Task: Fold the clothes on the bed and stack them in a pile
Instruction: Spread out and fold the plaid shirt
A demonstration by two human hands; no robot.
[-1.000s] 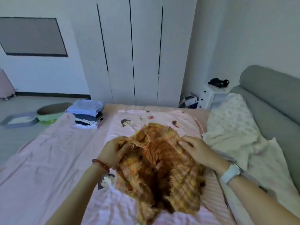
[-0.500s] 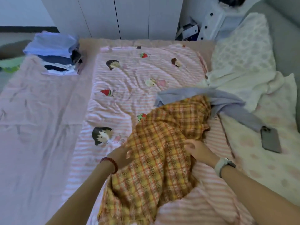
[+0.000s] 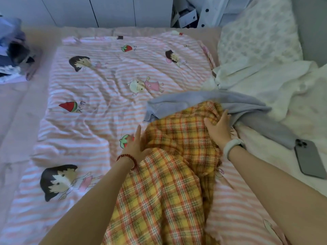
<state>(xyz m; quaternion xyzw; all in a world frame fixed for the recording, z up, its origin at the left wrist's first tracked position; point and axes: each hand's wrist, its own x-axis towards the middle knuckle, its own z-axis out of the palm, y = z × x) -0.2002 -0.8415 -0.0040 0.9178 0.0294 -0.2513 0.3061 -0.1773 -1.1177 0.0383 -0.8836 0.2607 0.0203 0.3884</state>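
Note:
A yellow and orange plaid garment (image 3: 164,183) lies stretched out on the pink striped blanket (image 3: 92,89), running from the near edge toward the middle of the bed. My left hand (image 3: 135,146) rests flat with straight fingers at its left edge. Near the garment's far end, my right hand (image 3: 218,129) presses down on it with fingers spread. A grey garment (image 3: 194,103) lies crumpled just beyond, partly under the plaid one. A pile of folded clothes (image 3: 12,50) sits at the far left corner.
A dark phone (image 3: 309,160) lies face down on the white blanket (image 3: 265,82) at the right. A patterned pillow (image 3: 256,36) is at the far right, with white wardrobe doors (image 3: 109,9) beyond the bed.
The plaid garment went from bunched and lifted in both hands to laid out on the bed. Both hands have slid forward over it, and the view has tilted down.

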